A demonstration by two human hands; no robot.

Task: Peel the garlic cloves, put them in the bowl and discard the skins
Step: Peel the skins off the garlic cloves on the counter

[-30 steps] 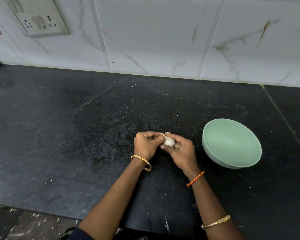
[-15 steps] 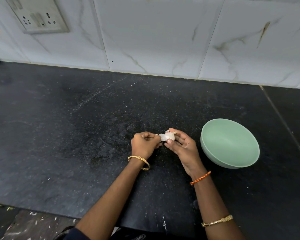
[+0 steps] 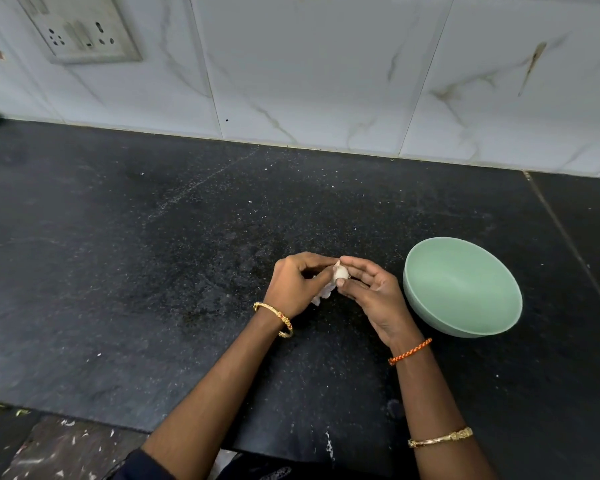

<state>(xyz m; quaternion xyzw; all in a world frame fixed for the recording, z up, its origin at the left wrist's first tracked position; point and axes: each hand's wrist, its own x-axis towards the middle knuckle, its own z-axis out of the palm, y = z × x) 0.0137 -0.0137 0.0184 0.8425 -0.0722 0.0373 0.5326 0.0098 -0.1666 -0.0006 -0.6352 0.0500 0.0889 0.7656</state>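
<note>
A black speckled countertop point(image 3: 153, 271) meets a marble-tiled wall point(image 3: 326, 71), a switch-and-socket plate point(image 3: 80, 32) mounted far left.

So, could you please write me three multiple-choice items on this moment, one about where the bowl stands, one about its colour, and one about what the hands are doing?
1. Where does the bowl stand?
A. On the counter, on the right hand's side
B. On the counter beside the left hand
C. On the floor

2. What colour is the bowl?
A. White
B. Pale green
C. Black

3. What holds the garlic clove?
A. Nothing; it lies in the bowl
B. Nothing; it lies on the counter
C. The right hand pinches it, the left hand works at its skin

Answers: 1 A, the bowl sits on the black counter past the right hand. 2 B, its wall and inside are pale green. 3 C, the clove sits between the fingertips above the counter.
</note>
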